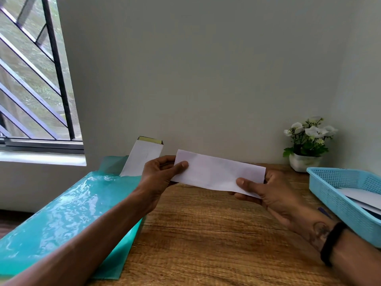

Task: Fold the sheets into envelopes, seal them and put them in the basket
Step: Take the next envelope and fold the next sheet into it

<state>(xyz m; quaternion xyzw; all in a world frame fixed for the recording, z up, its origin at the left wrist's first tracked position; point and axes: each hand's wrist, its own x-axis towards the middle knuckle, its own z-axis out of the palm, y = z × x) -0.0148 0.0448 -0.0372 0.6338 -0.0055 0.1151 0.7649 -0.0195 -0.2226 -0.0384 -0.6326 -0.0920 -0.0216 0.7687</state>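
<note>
A folded white sheet (216, 172), long and narrow, is held up above the wooden table (206, 234). My left hand (158, 176) pinches its left end, thumb on the front. At its right end my right hand (266, 193) pinches the lower corner in the same way. A light blue plastic basket (334, 195) stands at the right edge with white paper (362, 199) lying inside. An upright white envelope (142, 159) with a dark top strip sticks out of a teal folder (68, 213) at the left.
A small white pot of white flowers (307, 143) stands against the wall behind the basket. The teal folder overhangs the table's left side. A barred window (35, 79) is at the upper left. A black band is on my right wrist.
</note>
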